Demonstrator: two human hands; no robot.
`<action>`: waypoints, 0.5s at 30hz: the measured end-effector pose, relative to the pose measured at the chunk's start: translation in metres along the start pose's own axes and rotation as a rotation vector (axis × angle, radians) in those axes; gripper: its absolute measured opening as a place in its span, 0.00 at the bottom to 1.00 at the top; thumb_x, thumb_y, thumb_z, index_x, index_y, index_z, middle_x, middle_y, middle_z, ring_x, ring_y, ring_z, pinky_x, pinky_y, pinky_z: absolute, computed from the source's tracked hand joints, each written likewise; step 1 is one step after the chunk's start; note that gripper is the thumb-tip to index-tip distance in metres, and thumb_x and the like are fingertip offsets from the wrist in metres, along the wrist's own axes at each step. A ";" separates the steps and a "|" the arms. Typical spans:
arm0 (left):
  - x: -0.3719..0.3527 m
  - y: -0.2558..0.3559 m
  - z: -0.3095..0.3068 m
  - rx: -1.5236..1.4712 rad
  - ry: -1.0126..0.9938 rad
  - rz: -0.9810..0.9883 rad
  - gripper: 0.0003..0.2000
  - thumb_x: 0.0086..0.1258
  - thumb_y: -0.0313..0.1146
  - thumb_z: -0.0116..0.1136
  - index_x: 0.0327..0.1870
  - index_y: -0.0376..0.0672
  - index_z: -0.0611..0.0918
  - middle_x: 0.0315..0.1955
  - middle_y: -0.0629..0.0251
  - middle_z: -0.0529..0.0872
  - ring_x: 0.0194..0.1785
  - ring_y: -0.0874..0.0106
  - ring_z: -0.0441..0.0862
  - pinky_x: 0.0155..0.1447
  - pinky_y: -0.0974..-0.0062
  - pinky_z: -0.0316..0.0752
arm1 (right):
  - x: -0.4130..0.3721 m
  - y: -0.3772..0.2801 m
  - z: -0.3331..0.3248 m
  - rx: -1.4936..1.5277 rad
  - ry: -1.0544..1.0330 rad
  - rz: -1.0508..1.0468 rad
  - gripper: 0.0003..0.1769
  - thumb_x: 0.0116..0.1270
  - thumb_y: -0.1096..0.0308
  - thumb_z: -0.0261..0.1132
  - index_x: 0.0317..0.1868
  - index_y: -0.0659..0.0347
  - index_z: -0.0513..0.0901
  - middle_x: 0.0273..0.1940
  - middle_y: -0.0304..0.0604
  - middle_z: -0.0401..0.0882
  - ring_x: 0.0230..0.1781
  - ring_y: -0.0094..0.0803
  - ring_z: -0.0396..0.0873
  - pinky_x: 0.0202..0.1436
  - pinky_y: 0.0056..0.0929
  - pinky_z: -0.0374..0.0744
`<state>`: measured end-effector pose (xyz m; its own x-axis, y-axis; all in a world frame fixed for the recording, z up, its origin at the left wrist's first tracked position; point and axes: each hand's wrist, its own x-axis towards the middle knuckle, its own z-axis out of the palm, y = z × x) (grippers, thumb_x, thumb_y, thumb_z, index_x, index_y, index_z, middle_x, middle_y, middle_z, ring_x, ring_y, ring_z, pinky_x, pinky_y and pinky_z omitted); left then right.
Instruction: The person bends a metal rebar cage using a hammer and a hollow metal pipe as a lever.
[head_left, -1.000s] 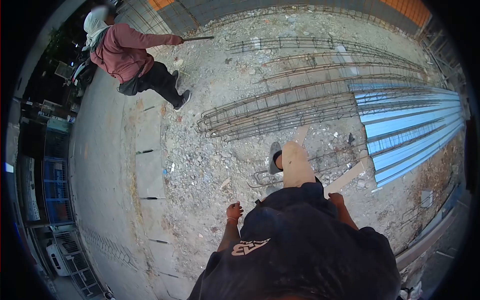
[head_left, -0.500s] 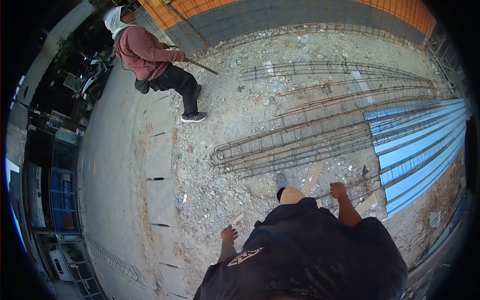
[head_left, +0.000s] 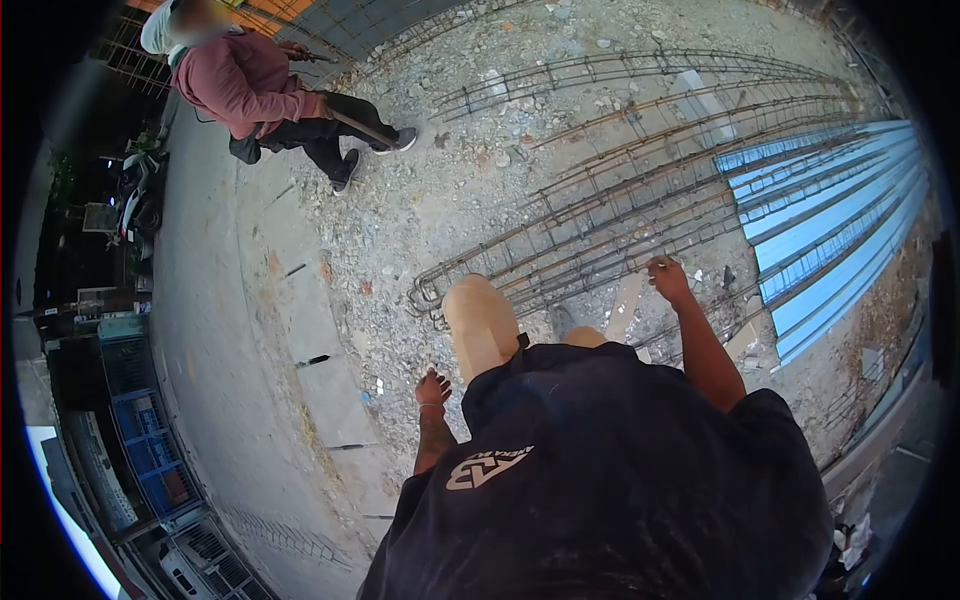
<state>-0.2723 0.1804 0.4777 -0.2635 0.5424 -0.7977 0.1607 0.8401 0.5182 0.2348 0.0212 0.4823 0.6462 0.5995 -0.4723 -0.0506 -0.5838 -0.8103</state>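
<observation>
My left hand point(head_left: 432, 387) hangs beside my left thigh over the gravel, fingers apart and nothing visible in it. A thin band circles that wrist. My right hand point(head_left: 667, 278) is held out on the other side, its fingers loosely curled and partly spread, with no object showing in them. It overlaps the near edge of the long rebar cages point(head_left: 590, 235) lying on the ground. My left knee in tan trousers point(head_left: 478, 325) is raised forward, over the cages' near end in this view. A pale flat strip point(head_left: 625, 308) lies on the rubble just left of my right hand.
Blue corrugated sheets point(head_left: 800, 255) lie to the right, with rebar cages across them. A person in a pink top point(head_left: 235, 85) stands ahead to the left, holding a long bar point(head_left: 358, 128). A concrete road point(head_left: 215, 310) runs along the left, with a parked motorbike point(head_left: 140, 195).
My left knee has come up into view and both hands have moved forward. The cages and sheets sit nearer. The person in pink has shifted left in view, legs now apart.
</observation>
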 end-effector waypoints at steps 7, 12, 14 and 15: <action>0.049 0.027 0.017 0.386 -0.166 -0.118 0.18 0.64 0.45 0.49 0.46 0.41 0.73 0.37 0.60 0.80 0.35 0.63 0.79 0.36 0.65 0.74 | -0.011 0.035 0.077 -0.074 -0.215 0.254 0.16 0.58 0.60 0.60 0.44 0.58 0.77 0.27 0.42 0.76 0.20 0.28 0.74 0.21 0.26 0.72; 0.147 0.125 0.093 0.603 -0.411 -0.121 0.16 0.64 0.45 0.49 0.45 0.43 0.74 0.38 0.61 0.80 0.37 0.63 0.79 0.37 0.66 0.73 | 0.025 0.021 0.161 -0.200 -0.168 0.131 0.26 0.56 0.61 0.63 0.54 0.61 0.71 0.38 0.50 0.78 0.26 0.34 0.79 0.31 0.32 0.77; 0.205 0.186 0.123 0.737 -0.515 -0.118 0.16 0.63 0.45 0.49 0.44 0.43 0.74 0.39 0.61 0.80 0.37 0.63 0.79 0.38 0.66 0.73 | 0.045 -0.007 0.176 -0.236 -0.027 0.169 0.27 0.56 0.62 0.61 0.56 0.60 0.69 0.38 0.53 0.78 0.26 0.34 0.80 0.37 0.31 0.76; 0.240 0.220 0.135 0.816 -0.565 -0.118 0.16 0.63 0.45 0.50 0.44 0.44 0.74 0.39 0.61 0.80 0.37 0.63 0.79 0.38 0.66 0.73 | 0.055 -0.014 0.184 -0.183 0.089 0.164 0.27 0.56 0.62 0.61 0.56 0.60 0.69 0.32 0.51 0.79 0.24 0.33 0.79 0.34 0.31 0.76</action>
<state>-0.1718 0.4966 0.3587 0.1366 0.2014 -0.9699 0.8227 0.5223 0.2243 0.1310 0.1627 0.4039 0.7056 0.4432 -0.5529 -0.0265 -0.7632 -0.6456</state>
